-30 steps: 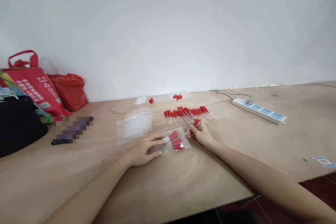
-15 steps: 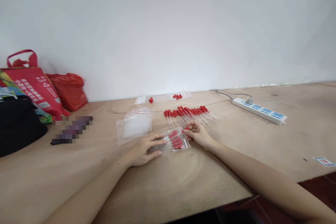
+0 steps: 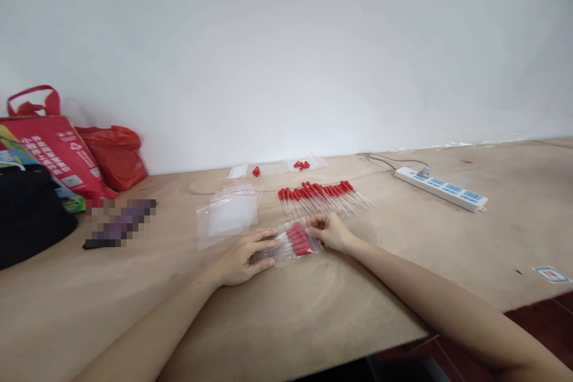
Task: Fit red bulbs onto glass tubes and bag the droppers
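A clear zip-lock bag (image 3: 283,252) lies on the wooden table in front of me, with several red-bulbed droppers (image 3: 299,241) side by side inside it, bulbs toward the right. My left hand (image 3: 248,255) holds the bag's left end, thumb at the near edge and fingers over the top. At the bag's right end, where the mouth is, my right hand (image 3: 329,231) has its fingers pinched together at the edge; the fingertips are partly hidden. Just beyond the bag lies a row of loose droppers (image 3: 316,192) with red bulbs pointing away from me.
Left of the droppers lies a stack of flat zip-lock bags (image 3: 233,212). Farther back are bags with small red pieces (image 3: 301,165). A power strip (image 3: 441,188) sits at the right. Red carrier bags (image 3: 111,152), a black item (image 3: 33,215) and a pixelated object (image 3: 123,224) are at left.
The dropper that my right hand held at the bag's mouth is now inside, its bulb in line with the others. My right hand has shifted slightly left to the bag's edge.
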The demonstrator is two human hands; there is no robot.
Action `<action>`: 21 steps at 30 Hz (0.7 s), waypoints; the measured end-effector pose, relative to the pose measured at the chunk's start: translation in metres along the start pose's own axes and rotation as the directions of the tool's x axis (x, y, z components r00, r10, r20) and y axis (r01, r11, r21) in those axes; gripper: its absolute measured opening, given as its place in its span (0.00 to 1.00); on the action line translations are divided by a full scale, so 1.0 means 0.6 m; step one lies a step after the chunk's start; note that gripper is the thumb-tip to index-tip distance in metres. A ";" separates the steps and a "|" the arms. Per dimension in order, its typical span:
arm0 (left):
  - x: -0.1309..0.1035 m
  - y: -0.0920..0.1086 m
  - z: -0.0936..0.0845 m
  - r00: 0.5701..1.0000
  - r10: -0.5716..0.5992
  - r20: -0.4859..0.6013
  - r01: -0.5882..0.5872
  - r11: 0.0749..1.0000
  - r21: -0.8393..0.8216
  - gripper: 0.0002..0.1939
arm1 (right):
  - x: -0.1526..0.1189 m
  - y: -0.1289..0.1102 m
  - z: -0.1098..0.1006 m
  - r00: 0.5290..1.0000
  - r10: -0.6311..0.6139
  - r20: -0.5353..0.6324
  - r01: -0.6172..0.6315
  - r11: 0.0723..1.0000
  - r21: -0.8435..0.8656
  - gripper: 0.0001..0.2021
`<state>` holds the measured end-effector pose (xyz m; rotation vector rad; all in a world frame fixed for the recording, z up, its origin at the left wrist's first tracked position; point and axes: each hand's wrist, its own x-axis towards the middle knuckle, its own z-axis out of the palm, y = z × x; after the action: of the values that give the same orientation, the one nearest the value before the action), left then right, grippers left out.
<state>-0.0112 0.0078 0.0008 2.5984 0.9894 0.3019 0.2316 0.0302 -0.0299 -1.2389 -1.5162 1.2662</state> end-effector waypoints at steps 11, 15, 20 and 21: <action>-0.001 -0.005 0.002 1.000 0.018 -0.023 -0.018 1.000 -0.006 0.21 | -0.005 -0.014 -0.009 1.000 0.000 -0.001 0.000 0.999 -0.055 0.06; -0.002 -0.005 0.002 1.000 0.012 -0.020 -0.011 1.000 0.025 0.21 | -0.003 -0.008 -0.018 0.989 -0.098 -0.110 0.071 0.972 -0.224 0.13; -0.002 0.000 -0.001 0.997 0.055 -0.051 -0.052 0.997 0.052 0.23 | 0.002 0.008 -0.018 0.996 -0.086 0.013 0.086 0.966 -0.244 0.14; -0.002 0.001 -0.001 0.997 0.059 -0.055 -0.056 0.997 0.051 0.23 | 0.002 0.009 -0.017 0.996 -0.080 0.042 0.087 0.972 -0.217 0.13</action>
<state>-0.0121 0.0070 0.0017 2.6807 0.9532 0.3725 0.2422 0.0338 -0.0335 -1.2828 -1.7506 1.0916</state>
